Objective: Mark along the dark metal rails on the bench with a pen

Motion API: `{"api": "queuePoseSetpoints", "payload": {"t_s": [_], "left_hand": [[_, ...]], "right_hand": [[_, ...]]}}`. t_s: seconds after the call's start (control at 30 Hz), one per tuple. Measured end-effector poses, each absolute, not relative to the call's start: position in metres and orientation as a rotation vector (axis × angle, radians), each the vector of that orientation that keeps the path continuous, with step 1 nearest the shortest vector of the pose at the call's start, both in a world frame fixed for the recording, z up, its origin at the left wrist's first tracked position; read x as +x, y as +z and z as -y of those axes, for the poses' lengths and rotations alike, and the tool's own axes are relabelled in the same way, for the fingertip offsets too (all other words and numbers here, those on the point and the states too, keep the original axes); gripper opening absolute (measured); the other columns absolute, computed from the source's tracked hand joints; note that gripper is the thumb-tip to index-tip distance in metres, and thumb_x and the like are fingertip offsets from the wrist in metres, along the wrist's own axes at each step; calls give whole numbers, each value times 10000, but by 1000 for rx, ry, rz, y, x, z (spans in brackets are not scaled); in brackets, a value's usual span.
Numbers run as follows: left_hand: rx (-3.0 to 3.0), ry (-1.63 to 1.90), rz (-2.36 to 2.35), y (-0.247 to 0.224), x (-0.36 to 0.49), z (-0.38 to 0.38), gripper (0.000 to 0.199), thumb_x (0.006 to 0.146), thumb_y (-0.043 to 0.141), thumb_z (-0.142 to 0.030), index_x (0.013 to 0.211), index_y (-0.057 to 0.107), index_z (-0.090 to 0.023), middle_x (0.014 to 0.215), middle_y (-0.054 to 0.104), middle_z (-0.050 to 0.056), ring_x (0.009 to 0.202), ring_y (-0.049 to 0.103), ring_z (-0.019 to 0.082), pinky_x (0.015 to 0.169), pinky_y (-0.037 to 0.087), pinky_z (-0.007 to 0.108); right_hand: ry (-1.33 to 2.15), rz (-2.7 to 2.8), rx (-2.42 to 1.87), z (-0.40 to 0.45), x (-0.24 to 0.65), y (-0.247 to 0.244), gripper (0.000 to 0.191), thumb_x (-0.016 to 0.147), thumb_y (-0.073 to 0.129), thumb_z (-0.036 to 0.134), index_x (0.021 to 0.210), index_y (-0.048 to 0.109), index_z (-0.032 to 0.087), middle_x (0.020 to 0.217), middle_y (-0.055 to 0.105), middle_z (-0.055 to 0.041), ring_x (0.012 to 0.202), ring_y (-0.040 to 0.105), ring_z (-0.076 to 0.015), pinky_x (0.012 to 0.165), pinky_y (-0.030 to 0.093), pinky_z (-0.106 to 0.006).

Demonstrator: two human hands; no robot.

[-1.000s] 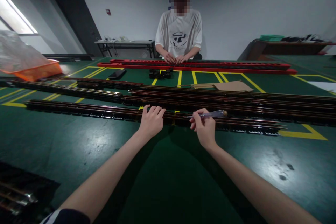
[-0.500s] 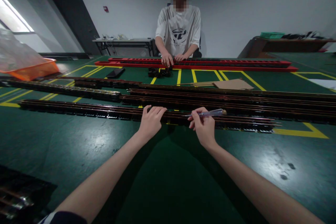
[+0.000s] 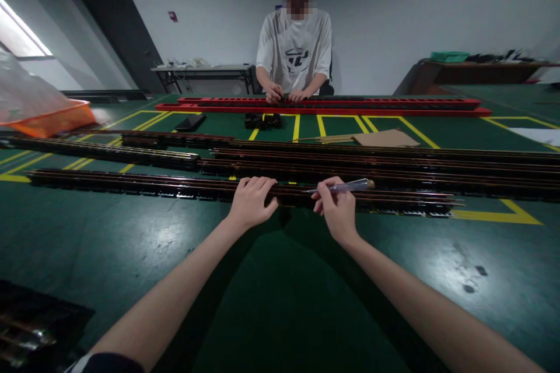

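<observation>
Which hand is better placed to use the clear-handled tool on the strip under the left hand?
Right, most likely: the right hand holds the clear-handled tool, tip toward the strip, while the left hand rests over the strip.

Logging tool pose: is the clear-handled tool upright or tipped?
Tipped, near level: the clear-handled tool is in the right hand, capped end rightward and slightly higher, shaft leftward. Tip contact: cannot tell.
</observation>
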State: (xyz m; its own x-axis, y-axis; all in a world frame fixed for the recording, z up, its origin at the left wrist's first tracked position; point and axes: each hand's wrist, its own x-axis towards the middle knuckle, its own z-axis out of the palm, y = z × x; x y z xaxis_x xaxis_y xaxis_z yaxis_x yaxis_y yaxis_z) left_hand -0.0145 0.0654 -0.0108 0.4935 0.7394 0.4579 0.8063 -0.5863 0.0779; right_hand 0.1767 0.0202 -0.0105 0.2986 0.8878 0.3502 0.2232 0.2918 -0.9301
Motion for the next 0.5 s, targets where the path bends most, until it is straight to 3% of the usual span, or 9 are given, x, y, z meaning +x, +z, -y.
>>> {"api": "queuePoseSetpoints", "payload": {"t_s": [0.13, 0.5], "left_hand": [[-2542, -672, 1343, -13, -13, -67, 297, 852, 469, -326, 1069, 599, -172, 1059, 675, 89, 954, 598, 247, 861, 404, 411], [-2484, -699, 1360, -15, -5, -62, 266, 851, 452, -217, 1069, 596, -165, 1086, 671, 87, 1030, 586, 244, 939, 342, 444]], "right_hand": [[647, 1248, -1197, -20, 177, -12, 205, 847, 532, 380, 760, 494, 199, 608, 629, 13, 402, 546, -83, 362, 399, -179], [667, 1223, -1179, -21, 177, -12, 204, 855, 520, 380, 764, 496, 198, 585, 606, 27, 389, 539, -82, 355, 393, -180]]}}
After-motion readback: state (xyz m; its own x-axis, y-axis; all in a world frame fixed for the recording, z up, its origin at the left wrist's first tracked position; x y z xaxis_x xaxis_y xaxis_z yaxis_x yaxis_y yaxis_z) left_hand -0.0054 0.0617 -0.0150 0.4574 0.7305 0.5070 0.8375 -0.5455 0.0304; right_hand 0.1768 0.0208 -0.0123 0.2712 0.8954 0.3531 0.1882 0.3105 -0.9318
